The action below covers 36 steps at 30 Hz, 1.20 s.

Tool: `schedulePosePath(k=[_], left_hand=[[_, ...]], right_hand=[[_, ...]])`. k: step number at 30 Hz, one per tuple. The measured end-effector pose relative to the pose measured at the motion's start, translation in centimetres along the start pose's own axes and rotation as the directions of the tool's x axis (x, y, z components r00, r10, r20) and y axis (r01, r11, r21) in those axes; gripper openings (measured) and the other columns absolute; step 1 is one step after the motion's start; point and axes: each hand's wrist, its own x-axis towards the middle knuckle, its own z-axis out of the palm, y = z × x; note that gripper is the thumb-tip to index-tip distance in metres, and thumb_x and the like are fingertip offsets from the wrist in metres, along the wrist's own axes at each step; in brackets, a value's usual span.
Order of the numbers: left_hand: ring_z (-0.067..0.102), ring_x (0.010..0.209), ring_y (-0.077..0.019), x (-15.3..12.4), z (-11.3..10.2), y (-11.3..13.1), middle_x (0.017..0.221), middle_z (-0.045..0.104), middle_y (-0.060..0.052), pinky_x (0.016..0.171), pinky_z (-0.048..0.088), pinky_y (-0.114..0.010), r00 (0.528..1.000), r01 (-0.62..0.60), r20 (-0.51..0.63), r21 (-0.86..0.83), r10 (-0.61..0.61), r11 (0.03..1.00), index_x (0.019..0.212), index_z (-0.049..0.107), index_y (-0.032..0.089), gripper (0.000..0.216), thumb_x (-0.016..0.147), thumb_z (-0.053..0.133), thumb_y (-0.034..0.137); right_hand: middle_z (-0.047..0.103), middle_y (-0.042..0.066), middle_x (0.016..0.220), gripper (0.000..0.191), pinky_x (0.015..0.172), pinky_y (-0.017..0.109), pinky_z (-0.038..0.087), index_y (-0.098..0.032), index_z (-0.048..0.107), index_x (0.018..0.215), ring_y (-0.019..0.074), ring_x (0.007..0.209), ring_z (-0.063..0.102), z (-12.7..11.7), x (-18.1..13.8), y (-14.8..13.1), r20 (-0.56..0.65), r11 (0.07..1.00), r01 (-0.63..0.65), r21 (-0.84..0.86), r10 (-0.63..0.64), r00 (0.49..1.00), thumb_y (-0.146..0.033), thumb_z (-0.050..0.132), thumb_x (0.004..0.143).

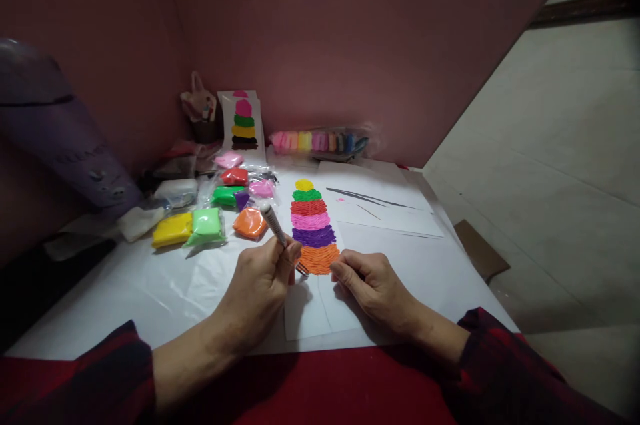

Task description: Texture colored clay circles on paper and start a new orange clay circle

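My left hand (263, 285) is closed around a slim white tool (273, 223), its tip touching the lower left edge of the orange clay band (320, 258). That band is the lowest of a stack of textured clay stripes, yellow, green, red, pink, purple and orange, laid on a white card (313, 315). My right hand (373, 285) rests with curled fingers on the card beside the orange band's right edge, pressing the paper down.
Small bags of coloured clay (207, 225) lie to the left. A finished sample card (243, 119) leans on the wall by a small bag. A clay pack (320, 141) lies at the back. White sheets (385, 211) and thin sticks lie right. Purple object (60, 131) at left.
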Motion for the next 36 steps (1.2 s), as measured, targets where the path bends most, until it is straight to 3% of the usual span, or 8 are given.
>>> schedulePosePath(k=[29, 36], left_hand=[[0.045, 0.045, -0.0111, 0.43, -0.29, -0.34, 0.053, 0.052, 0.004, 0.047, 0.035, -0.025, 0.999, -0.022, -0.039, 0.155, 0.029, 0.988, 0.067, 0.048, 0.021, 0.028, 0.093, 0.04, 0.029], [0.045, 0.046, -0.0109, 0.4, -0.6, -0.01, 0.054, 0.051, 0.003, 0.048, 0.036, -0.026, 0.991, -0.057, -0.111, 0.135, 0.072, 0.989, 0.062, 0.044, 0.021, 0.031, 0.093, 0.042, 0.028]], right_hand=[[0.054, -0.002, 0.054, 0.032, 0.049, 0.022, 0.04, -0.018, 0.057, 0.069, 0.0102, 0.05, 0.053, 0.0, -0.05, 0.17, 0.0, 1.0, 0.009, 0.007, -0.009, 1.0, -0.034, 0.047, 0.095], [0.054, -0.002, 0.053, 0.031, 0.049, 0.022, 0.04, -0.018, 0.057, 0.07, 0.0106, 0.05, 0.052, -0.01, -0.05, 0.22, 0.001, 1.0, 0.006, 0.002, -0.006, 1.0, -0.034, 0.047, 0.095]])
